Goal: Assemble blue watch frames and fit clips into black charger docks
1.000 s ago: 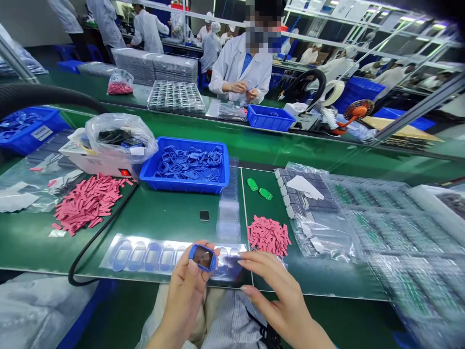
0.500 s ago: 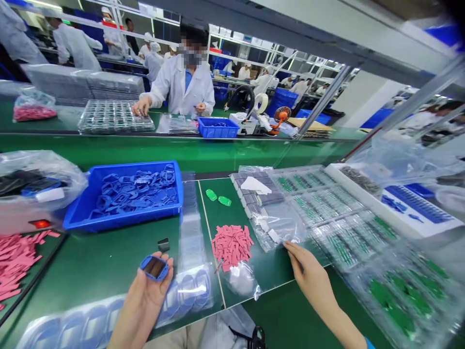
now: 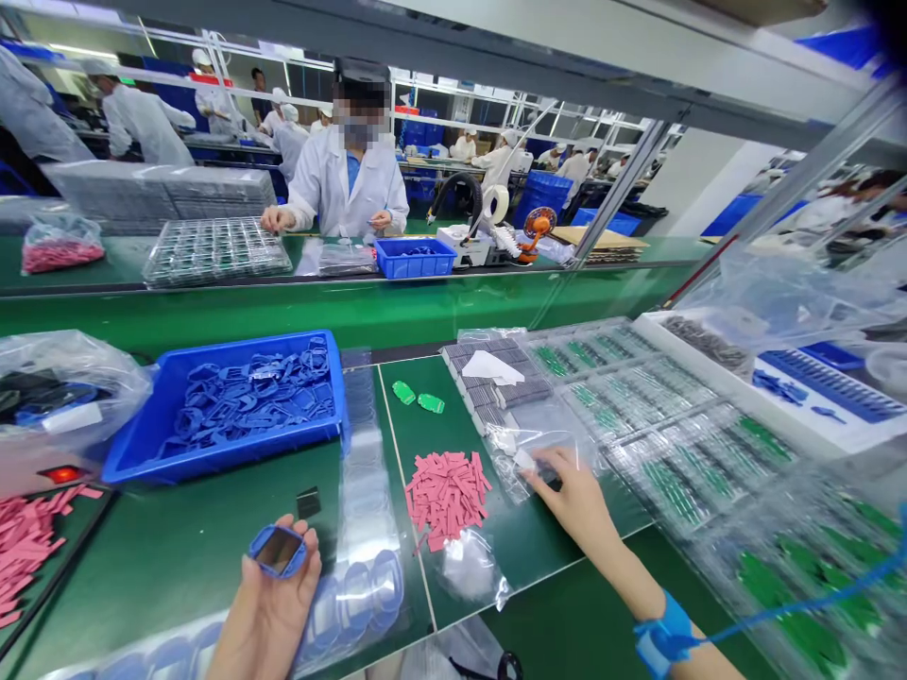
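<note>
Blue frame (image 3: 276, 552) sits on the person's left hand (image 3: 273, 604), raised over the green mat (image 3: 191, 515), just below a small dark square (image 3: 307, 502) and near a clear strip of film (image 3: 365, 491). From where I'm watching, that hand is cupped palm up, its fingers curled against the frame's edges, with the dark glass facing up. I read this as keeping the glass off the mat and clear of the fingertips. The right hand (image 3: 573, 501) is closed to a pinch at the lower edge of a clear bag (image 3: 510, 444); I cannot tell whether it holds only the plastic or a dark piece as well. A blue wrist strap (image 3: 662, 635) on that arm trails a blue cord (image 3: 794, 604) off to the right. Left of the bag lie pink strips (image 3: 446, 496) and two green pieces (image 3: 403, 393), and a blue tray (image 3: 213, 460) of frames sits beyond the left hand. Compared with half a second ago, the right hand's open fingers have closed into this pinch, and the strap has come into view.
</note>
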